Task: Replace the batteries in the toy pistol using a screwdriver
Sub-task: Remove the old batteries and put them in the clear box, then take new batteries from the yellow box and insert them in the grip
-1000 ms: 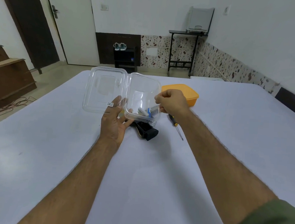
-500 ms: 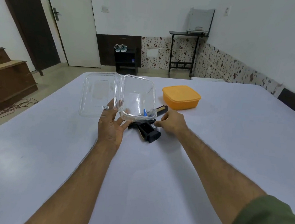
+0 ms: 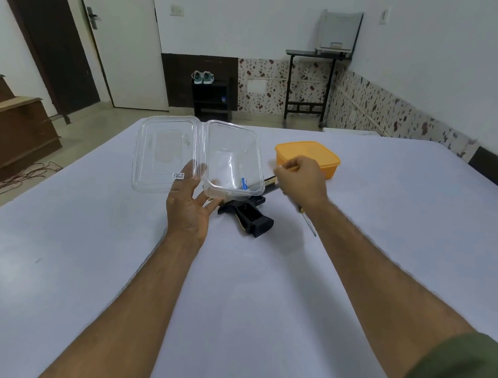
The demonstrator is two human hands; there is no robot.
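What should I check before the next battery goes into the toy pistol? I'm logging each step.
1. Clear plastic container lid open: ok.
2. Left hand steadies the container from below: ok.
3. Right hand actually pinches a battery: cannot tell.
4. Toy pistol lies within reach on the table: ok.
5. Its battery bay open: cannot tell.
6. Screwdriver nearby, beside the right wrist: ok.

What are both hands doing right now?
Left hand: open, fingers supporting the clear box from beneath.
Right hand: fingers curled; whether it holds anything cannot be told.
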